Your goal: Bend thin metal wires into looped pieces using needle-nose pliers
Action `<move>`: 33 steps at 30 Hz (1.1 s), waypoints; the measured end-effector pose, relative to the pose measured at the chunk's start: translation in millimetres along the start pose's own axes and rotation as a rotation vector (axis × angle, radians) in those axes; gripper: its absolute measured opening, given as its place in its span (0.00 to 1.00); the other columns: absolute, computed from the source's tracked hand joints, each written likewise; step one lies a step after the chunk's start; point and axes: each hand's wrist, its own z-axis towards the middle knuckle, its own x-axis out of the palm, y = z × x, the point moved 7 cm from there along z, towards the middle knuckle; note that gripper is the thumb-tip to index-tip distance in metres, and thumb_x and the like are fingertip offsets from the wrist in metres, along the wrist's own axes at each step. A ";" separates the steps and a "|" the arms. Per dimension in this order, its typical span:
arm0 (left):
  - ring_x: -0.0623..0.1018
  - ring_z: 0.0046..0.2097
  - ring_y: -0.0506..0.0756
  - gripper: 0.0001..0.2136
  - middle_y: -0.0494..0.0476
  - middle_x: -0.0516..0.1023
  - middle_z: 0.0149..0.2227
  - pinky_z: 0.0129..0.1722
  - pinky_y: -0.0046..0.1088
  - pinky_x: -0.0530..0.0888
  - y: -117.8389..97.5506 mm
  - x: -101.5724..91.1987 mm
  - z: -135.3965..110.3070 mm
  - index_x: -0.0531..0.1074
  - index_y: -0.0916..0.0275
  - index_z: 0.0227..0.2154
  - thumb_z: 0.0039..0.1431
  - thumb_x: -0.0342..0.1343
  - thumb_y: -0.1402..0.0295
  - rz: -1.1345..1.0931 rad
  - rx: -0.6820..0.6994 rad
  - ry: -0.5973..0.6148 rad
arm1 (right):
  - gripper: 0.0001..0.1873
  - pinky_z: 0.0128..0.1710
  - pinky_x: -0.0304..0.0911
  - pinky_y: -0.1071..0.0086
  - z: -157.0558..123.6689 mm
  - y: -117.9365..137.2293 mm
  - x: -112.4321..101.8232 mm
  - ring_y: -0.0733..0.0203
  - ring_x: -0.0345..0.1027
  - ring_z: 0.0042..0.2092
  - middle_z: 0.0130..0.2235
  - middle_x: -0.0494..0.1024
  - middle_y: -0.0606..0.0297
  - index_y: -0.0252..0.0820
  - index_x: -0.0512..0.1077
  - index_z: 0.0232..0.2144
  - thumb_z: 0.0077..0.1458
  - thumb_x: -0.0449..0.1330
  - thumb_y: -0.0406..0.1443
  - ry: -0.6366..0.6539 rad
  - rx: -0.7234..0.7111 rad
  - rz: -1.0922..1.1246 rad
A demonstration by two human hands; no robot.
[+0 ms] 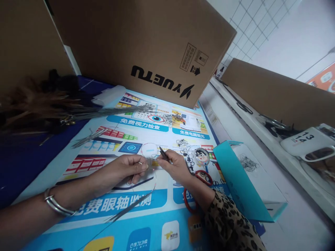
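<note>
My left hand is closed in a pinch on a thin wire loop, which hangs below the fingertips. My right hand grips a dark pointed tool, its tip directed up and left; the rest is hidden in the palm. The fingertips of both hands are close together. Red looped handles show on either side of my right wrist; whether they join the dark tool I cannot tell. Below the hands lies a bundle of thin grey wires. Small black rings and parts lie past my right hand.
A large cardboard box stands at the back of the printed table cover. More wire bundles lie at the left, near dried brown plant stems. A round tin and a turquoise box are at the right.
</note>
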 end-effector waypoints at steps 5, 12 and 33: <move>0.64 0.22 0.47 0.16 0.48 0.71 0.19 0.23 0.23 0.56 0.0 4.3 -0.4 0.70 0.62 0.26 0.59 0.60 0.55 0.054 0.025 0.072 | 0.14 0.33 0.57 0.72 -1.9 3.2 15.9 0.66 0.61 0.33 0.30 0.68 0.69 0.39 0.75 0.32 0.52 0.64 0.45 0.183 0.052 0.124; 0.65 0.22 0.46 0.14 0.48 0.72 0.21 0.24 0.23 0.58 5.3 4.1 0.5 0.71 0.62 0.28 0.60 0.60 0.56 0.109 0.003 0.103 | 0.16 0.31 0.53 0.73 -4.9 1.7 23.6 0.68 0.57 0.30 0.27 0.65 0.71 0.39 0.70 0.27 0.49 0.65 0.46 0.234 0.183 0.222; 0.72 0.20 0.48 0.15 0.50 0.75 0.22 0.21 0.22 0.65 7.0 7.6 -3.9 0.73 0.63 0.25 0.60 0.60 0.57 -0.081 -0.115 0.013 | 0.11 0.32 0.53 0.73 -3.7 -9.8 16.9 0.68 0.57 0.29 0.25 0.67 0.73 0.39 0.71 0.26 0.44 0.67 0.40 0.261 0.310 0.377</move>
